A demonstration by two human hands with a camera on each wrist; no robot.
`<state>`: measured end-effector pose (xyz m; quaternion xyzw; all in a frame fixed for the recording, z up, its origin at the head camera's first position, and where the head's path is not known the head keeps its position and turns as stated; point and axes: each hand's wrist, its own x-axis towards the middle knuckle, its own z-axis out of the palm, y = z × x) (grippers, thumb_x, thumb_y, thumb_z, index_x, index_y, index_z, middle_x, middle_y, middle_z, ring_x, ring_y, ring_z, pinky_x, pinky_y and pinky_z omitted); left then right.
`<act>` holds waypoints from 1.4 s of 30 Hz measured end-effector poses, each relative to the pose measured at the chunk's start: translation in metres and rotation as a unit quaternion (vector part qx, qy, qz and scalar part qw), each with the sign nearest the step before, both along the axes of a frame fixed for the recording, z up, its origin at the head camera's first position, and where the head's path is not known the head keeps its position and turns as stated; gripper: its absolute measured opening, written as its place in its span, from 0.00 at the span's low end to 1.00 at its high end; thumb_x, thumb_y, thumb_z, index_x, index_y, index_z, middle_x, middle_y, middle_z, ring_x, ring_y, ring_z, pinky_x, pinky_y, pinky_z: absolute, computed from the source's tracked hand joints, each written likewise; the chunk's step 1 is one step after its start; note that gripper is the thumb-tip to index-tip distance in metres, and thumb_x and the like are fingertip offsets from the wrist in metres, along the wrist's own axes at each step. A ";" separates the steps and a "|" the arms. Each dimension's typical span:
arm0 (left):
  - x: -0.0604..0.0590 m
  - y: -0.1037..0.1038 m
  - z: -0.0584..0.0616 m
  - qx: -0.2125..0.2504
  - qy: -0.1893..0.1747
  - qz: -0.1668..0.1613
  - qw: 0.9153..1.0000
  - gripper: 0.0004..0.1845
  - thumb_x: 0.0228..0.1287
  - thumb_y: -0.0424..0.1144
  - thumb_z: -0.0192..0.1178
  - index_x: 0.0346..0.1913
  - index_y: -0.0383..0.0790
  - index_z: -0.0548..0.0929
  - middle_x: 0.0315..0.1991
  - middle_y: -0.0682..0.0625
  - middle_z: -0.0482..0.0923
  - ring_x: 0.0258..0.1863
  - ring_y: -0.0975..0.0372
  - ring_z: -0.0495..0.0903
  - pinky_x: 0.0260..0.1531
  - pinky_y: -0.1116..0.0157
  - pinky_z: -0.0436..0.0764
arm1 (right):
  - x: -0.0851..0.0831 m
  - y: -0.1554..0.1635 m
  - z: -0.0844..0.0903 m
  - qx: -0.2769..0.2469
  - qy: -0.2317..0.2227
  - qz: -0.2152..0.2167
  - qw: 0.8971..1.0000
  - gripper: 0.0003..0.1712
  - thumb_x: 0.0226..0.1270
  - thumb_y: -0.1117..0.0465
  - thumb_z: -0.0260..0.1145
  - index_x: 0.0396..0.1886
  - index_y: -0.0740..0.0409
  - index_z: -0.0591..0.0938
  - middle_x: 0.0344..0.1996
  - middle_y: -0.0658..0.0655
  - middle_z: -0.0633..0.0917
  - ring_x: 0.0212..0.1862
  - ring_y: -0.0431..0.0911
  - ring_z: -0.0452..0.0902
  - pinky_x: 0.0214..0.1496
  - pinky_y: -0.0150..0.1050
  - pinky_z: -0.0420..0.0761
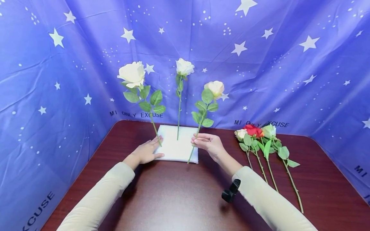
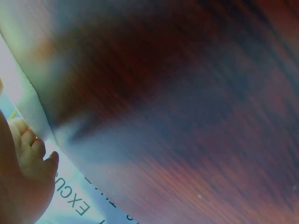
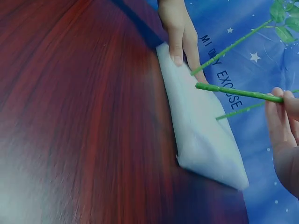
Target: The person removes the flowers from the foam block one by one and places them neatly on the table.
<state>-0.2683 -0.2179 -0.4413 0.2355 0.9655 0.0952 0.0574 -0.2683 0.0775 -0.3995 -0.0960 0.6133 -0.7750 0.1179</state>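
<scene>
The right hand pinches the thin green stem of a cream rose between fingertips. The rose has a pale, half-open bloom and broad green leaves; its stem leans and its lower end meets the right part of the white foam block lying on the dark wooden table. The left hand lies flat, fingers straight, pressing the block's left edge. Two white roses stand upright in the block
</scene>
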 end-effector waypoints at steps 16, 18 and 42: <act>-0.001 0.000 0.003 -0.001 0.001 -0.004 1.000 0.42 0.69 0.58 0.50 0.74 0.33 0.54 0.77 0.39 0.48 0.77 0.50 0.50 0.75 0.47 0.57 | 0.022 0.054 -0.002 0.064 -0.006 0.037 0.997 0.29 0.63 0.76 0.61 0.61 0.87 0.65 0.31 0.48 0.90 0.38 0.39 0.87 0.48 0.38 0.87; 0.000 0.000 0.003 -0.001 0.000 -0.004 1.000 0.42 0.69 0.58 0.50 0.74 0.33 0.53 0.77 0.39 0.48 0.77 0.50 0.50 0.75 0.47 0.57 | 0.024 0.059 -0.003 0.066 -0.010 0.043 0.997 0.29 0.62 0.76 0.61 0.61 0.87 0.64 0.33 0.50 0.90 0.38 0.40 0.87 0.49 0.39 0.86; 0.004 0.002 0.004 0.004 -0.006 0.002 1.000 0.41 0.70 0.57 0.49 0.74 0.33 0.53 0.77 0.39 0.48 0.77 0.50 0.49 0.75 0.48 0.56 | 0.046 0.117 -0.018 0.105 0.002 0.086 0.991 0.22 0.62 0.73 0.64 0.55 0.79 0.75 0.36 0.50 0.90 0.40 0.42 0.88 0.47 0.37 0.87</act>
